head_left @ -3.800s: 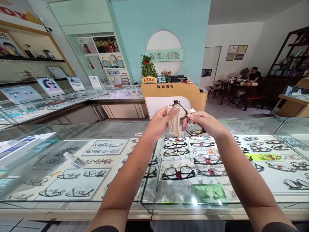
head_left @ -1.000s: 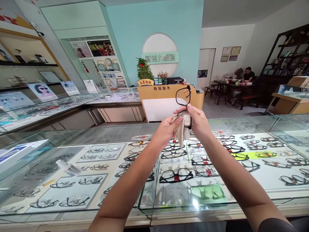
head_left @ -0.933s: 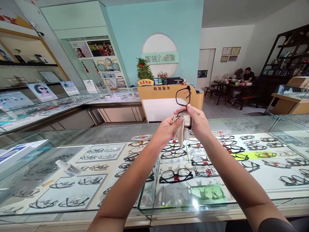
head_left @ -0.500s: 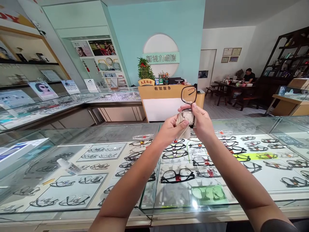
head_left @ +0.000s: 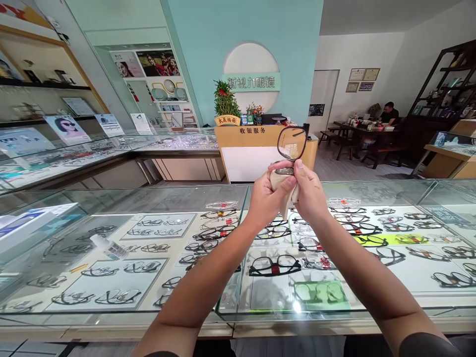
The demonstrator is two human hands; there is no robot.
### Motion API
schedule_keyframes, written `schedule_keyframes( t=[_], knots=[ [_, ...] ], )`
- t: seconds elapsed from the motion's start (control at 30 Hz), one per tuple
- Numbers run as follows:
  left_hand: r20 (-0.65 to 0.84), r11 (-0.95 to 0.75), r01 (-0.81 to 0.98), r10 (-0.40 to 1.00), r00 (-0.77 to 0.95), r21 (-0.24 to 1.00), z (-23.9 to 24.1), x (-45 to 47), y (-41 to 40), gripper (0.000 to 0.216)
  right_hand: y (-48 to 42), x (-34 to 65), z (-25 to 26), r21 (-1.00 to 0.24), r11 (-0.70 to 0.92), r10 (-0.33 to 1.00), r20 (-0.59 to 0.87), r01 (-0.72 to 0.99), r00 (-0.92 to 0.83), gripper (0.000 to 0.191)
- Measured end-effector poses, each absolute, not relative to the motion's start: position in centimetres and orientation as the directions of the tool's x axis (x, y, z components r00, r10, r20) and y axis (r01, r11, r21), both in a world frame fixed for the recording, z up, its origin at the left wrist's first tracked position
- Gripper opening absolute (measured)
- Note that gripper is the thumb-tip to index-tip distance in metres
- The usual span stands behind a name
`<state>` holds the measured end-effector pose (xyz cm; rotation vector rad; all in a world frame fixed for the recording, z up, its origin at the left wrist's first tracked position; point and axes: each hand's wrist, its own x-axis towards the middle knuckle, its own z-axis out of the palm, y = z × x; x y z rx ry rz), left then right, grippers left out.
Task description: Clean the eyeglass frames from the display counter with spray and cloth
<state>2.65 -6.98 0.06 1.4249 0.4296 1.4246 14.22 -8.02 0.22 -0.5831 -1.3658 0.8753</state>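
A pair of dark-framed eyeglasses is held on end above the glass counter, one lens up and the other lower down between my hands. My left hand is closed on a pale cleaning cloth, which wraps the lower lens and hides most of it. The cloth's loose end hangs below the fingers. My right hand pinches the frame near the bridge, its thumb up against the rim.
Beneath my arms a glass display case holds many eyeglasses in rows. A white bottle lies on its top at left, near a white box. Beyond are a cashier desk and a person seated at a table.
My left hand and the cloth have shifted over the lower lens, covering more of it. The upper lens has turned and tilted slightly. The whole view has moved a little.
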Motion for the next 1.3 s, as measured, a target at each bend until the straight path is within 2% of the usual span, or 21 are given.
schedule_keyframes(
  t=[0.23, 0.3, 0.43, 0.6, 0.7, 0.83, 1.0, 1.1, 1.2, 1.3],
  knots=[
    [0.576, -0.519, -0.298, 0.805, 0.145, 0.801, -0.5, 2.5, -6.8, 0.057, -8.5, 14.5, 0.4, -0.828, 0.512, 0.835, 0.542, -0.229, -0.092, 0.057],
    [0.554, -0.485, -0.297, 0.802, 0.225, 0.823, -0.4, 2.1, -6.3, 0.059, -8.5, 14.9, 0.7, -0.826, 0.503, 0.839, 0.537, -0.255, -0.087, 0.053],
    [0.453, -0.354, -0.285, 0.744, 0.492, 0.891, 0.2, 0.4, -5.4, 0.059, -8.1, 15.7, 1.2, -0.807, 0.490, 0.844, 0.534, -0.329, -0.053, 0.046],
    [0.446, -0.397, -0.220, 0.673, 0.590, 0.891, 0.7, -0.9, -5.1, 0.064, -7.7, 15.7, 1.1, -0.815, 0.485, 0.851, 0.523, -0.316, -0.042, 0.049],
    [0.476, -0.402, -0.254, 0.717, 0.509, 0.879, 0.3, 0.4, -5.6, 0.068, -7.7, 15.3, 0.8, -0.806, 0.495, 0.847, 0.531, -0.325, -0.027, 0.049],
    [0.549, -0.451, -0.349, 0.789, 0.275, 0.822, -0.5, 2.5, -6.4, 0.063, -7.6, 14.7, 0.3, -0.807, 0.512, 0.837, 0.546, -0.294, -0.041, 0.051],
    [0.571, -0.514, -0.294, 0.807, 0.154, 0.806, -0.6, 2.5, -6.6, 0.061, -8.0, 14.6, 0.3, -0.832, 0.491, 0.848, 0.524, -0.259, -0.074, 0.052],
    [0.567, -0.508, -0.261, 0.780, 0.264, 0.821, 0.3, 1.2, -6.5, 0.059, -8.4, 15.0, 0.7, -0.817, 0.499, 0.836, 0.542, -0.290, -0.087, 0.048],
    [0.557, -0.520, -0.213, 0.706, 0.438, 0.827, 1.4, -0.2, -6.2, 0.053, -8.6, 15.4, 1.1, -0.796, 0.517, 0.824, 0.562, -0.314, -0.067, 0.047],
    [0.550, -0.539, -0.195, 0.643, 0.533, 0.819, 1.6, -0.6, -6.0, 0.050, -8.5, 15.3, 1.3, -0.793, 0.515, 0.831, 0.555, -0.326, -0.038, 0.048]
  ],
)
